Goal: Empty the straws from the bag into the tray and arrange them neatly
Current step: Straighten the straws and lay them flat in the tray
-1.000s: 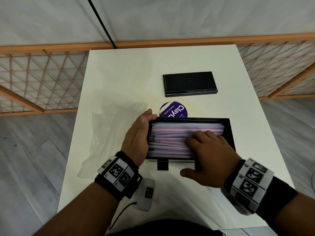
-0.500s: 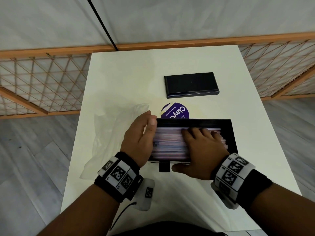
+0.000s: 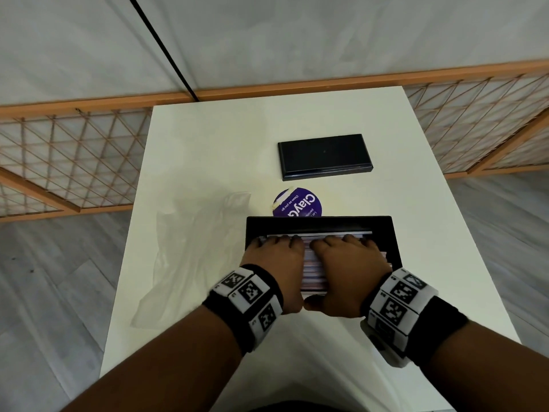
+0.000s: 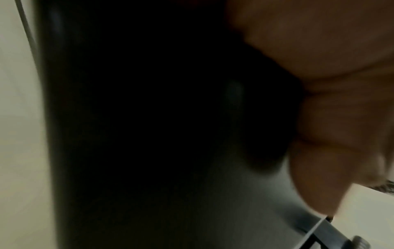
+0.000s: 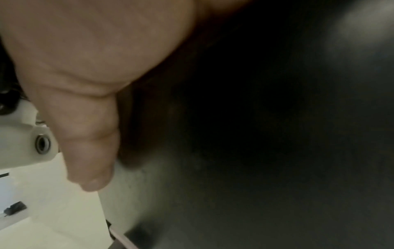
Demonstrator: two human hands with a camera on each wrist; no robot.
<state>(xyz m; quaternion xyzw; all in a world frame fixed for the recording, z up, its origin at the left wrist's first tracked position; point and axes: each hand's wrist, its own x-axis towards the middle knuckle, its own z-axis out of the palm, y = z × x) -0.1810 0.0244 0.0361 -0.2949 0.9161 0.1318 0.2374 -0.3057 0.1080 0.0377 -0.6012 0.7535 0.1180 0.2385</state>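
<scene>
A black tray (image 3: 386, 230) sits on the white table, filled with pink and white wrapped straws (image 3: 313, 263) lying lengthwise. Both hands lie palm down on the straws, side by side. My left hand (image 3: 274, 257) covers the tray's left part, fingers stretched toward the far wall. My right hand (image 3: 347, 257) covers the middle and right, its thumb (image 3: 315, 304) at the near rim. The empty clear plastic bag (image 3: 190, 254) lies flat to the left of the tray. Both wrist views are dark and blurred, showing only a thumb (image 4: 319, 168) and the black tray wall (image 5: 255, 118).
A black lid or second tray (image 3: 323, 156) lies further back on the table. A round purple sticker (image 3: 298, 205) shows just behind the straw tray. A wooden lattice fence (image 3: 68, 162) runs behind and beside the table. The table's near edge is close to my wrists.
My left hand left the tray's left end and now lies flat on the straws beside the right hand. The right hand shifted forward over the straws. The view tilted slightly.
</scene>
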